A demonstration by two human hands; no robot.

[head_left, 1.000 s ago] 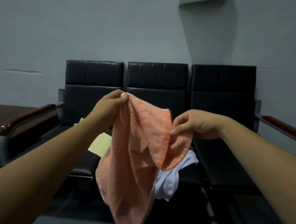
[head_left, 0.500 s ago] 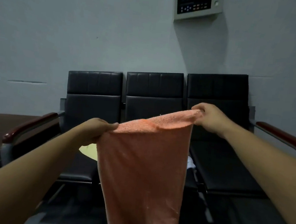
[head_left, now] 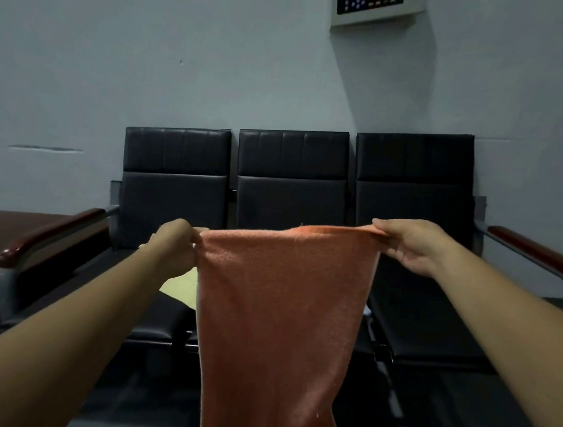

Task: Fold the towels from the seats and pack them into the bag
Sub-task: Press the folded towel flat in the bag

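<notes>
The orange towel [head_left: 278, 299] is seen to be terry cloth: a rough, looped nap, matt throughout. The seats [head_left: 289, 193] are upholstered in a black leather-like material that is smooth and faintly sheened, with stitched panels on the upper backs. The armrests [head_left: 541, 254] are topped with dark reddish wood, polished to a gloss, and are carried on a grey metal frame [head_left: 8, 287] — dull rather than shiny. The wall [head_left: 150, 63] is painted matt, and the wall panel [head_left: 374, 15] is cased in pale, smooth plastic.
</notes>
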